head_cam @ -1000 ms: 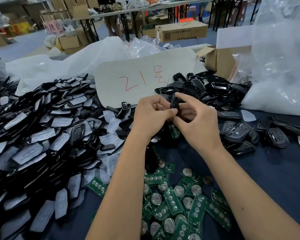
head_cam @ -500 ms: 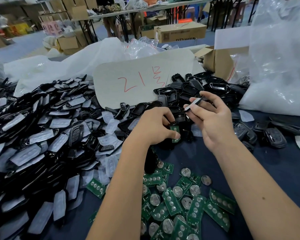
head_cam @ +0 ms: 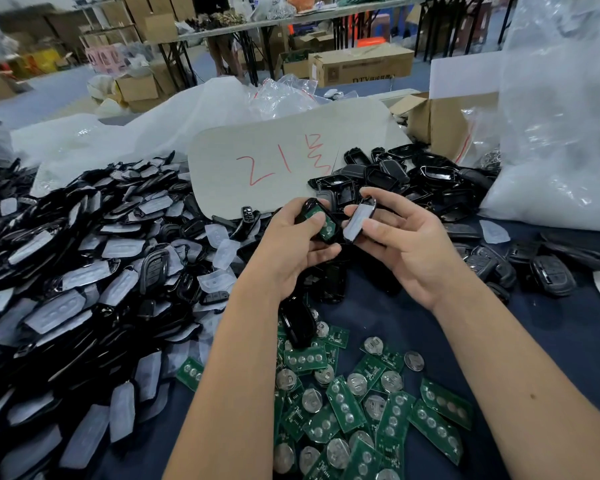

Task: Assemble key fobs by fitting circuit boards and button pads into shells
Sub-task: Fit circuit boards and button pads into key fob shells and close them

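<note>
Dark blue tabletop [head_cam: 568, 348] in a warehouse room. Left hand [head_cam: 291, 251] grips a black shell [head_cam: 309, 206] with a green circuit board [head_cam: 323, 223] seated inside, thumb pressing it. Right hand [head_cam: 406, 244] pinches a second shell half with a pale button pad [head_cam: 355, 221], just beside the first. Below the fingers: loose boards [head_cam: 378, 410]. Left: padded shells [head_cam: 77, 289]. Beyond: empty shells [head_cam: 413, 178], a marked card [head_cam: 274, 168], plastic bags [head_cam: 561, 133].

The shell [head_cam: 311, 216] with the green circuit board [head_cam: 323, 221] was glossy black plastic, and the button pads [head_cam: 122, 247] on the heap looked like matt, translucent rubber, though the view blurred there. Loose boards [head_cam: 440, 429] carried shiny metal coin cells on a dark, cloth-like worktop [head_cam: 551, 341]; behind stood brown cardboard boxes [head_cam: 361, 67] and crinkled clear plastic bags [head_cam: 561, 133].
</note>
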The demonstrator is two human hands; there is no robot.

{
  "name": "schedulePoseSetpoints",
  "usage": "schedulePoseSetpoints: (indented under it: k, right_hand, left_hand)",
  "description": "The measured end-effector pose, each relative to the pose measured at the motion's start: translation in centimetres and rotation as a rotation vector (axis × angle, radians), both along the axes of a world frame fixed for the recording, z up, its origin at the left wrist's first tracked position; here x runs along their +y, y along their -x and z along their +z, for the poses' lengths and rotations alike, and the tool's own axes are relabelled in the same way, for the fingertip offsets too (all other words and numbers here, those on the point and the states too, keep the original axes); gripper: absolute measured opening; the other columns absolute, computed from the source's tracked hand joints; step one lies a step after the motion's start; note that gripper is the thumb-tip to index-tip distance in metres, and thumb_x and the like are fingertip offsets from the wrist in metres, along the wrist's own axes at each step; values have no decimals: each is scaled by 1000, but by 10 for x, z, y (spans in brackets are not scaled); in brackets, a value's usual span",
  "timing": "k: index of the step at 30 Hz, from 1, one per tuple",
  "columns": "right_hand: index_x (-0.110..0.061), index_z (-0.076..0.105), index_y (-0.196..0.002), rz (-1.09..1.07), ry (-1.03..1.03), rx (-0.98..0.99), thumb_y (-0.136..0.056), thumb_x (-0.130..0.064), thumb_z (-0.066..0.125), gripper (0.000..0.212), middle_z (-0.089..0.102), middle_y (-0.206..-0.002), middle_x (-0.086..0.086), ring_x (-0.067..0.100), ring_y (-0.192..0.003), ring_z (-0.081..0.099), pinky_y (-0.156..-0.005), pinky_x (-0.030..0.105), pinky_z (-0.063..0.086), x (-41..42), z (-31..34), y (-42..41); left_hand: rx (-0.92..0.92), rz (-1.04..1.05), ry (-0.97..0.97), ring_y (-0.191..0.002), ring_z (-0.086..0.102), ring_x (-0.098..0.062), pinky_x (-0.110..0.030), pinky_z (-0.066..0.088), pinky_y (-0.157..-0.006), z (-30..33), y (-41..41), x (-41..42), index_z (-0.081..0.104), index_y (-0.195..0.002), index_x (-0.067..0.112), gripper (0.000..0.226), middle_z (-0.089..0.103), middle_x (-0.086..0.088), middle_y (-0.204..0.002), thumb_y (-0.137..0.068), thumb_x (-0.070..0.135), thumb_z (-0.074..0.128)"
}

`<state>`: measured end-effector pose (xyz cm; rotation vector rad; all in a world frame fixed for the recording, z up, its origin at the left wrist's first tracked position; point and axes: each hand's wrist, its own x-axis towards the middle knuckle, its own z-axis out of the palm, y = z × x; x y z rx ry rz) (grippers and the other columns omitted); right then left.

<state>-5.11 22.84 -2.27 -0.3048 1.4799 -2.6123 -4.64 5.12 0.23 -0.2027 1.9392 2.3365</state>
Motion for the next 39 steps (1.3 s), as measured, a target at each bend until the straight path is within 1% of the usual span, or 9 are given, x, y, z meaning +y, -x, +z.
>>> schedulePoseSetpoints:
  k: [7,11,18,22,25,28,31,36,39]
  right_hand:
    - [-11,66,-131,-6,-71,24,-90,9,65,45,78,-107,12,33,-109,73,-98,42,59,1,-2,0]
    - [-11,67,-131,-19,-97,18,-92,11,64,45,78,-106,12,32,-106,73,-96,41,60,1,-3,0]
    - [-13,69,-129,-111,-207,56,-91,7,71,44,79,-107,11,38,-109,73,-101,50,58,0,-5,3]
    - [-17,71,-128,-158,-266,88,-90,5,74,44,79,-107,11,35,-107,74,-98,47,59,0,-6,4]
    - [-17,71,-128,-182,-291,93,-88,5,76,45,80,-104,9,33,-105,75,-95,43,61,0,-7,4]
    - [-17,71,-128,-209,-309,79,-86,2,79,46,80,-102,9,29,-103,76,-95,46,61,1,-8,4]
    - [-16,72,-127,-238,-328,57,-83,0,84,48,80,-102,9,28,-101,77,-94,49,61,0,-9,5]
    - [-23,75,-120,-293,-356,58,-77,-5,90,49,81,-100,4,23,-98,78,-94,49,61,0,-11,6]
    - [-24,76,-119,-335,-376,41,-74,-13,94,50,81,-100,4,23,-98,78,-95,49,60,1,-12,8]
  left_hand:
    - [-13,6,79,-55,63,-16,-19,53,-53,-3,1,0,66,-125,15,23,69,-10,-94,-105,10,57]
    - [4,1,73,-56,66,-16,-19,54,-54,-4,0,1,69,-119,16,19,72,-7,-86,-104,9,59]
    - [75,7,144,-61,70,-22,-20,57,-62,-4,-1,-1,73,-111,8,15,74,-13,-88,-96,8,72]
    - [152,29,235,-57,69,-18,-25,57,-60,-4,-2,0,77,-94,9,8,76,-11,-75,-87,9,82]
    - [231,79,337,-56,70,-21,-27,56,-57,-7,-2,3,73,-80,11,15,73,-9,-66,-80,13,88]
    - [289,95,427,-58,73,-25,-26,56,-56,-9,-2,6,74,-82,9,15,74,-9,-66,-82,15,87]
    - [341,54,495,-57,72,-18,-27,58,-62,-10,-1,6,78,-84,19,7,76,-5,-72,-88,14,81]
    - [357,-20,523,-63,73,-13,-23,57,-67,-10,-2,8,77,-93,25,23,78,4,-80,-94,2,71]
    - [401,-65,591,-72,75,-12,-27,61,-77,-9,-2,10,79,-97,27,27,78,3,-82,-91,2,72]
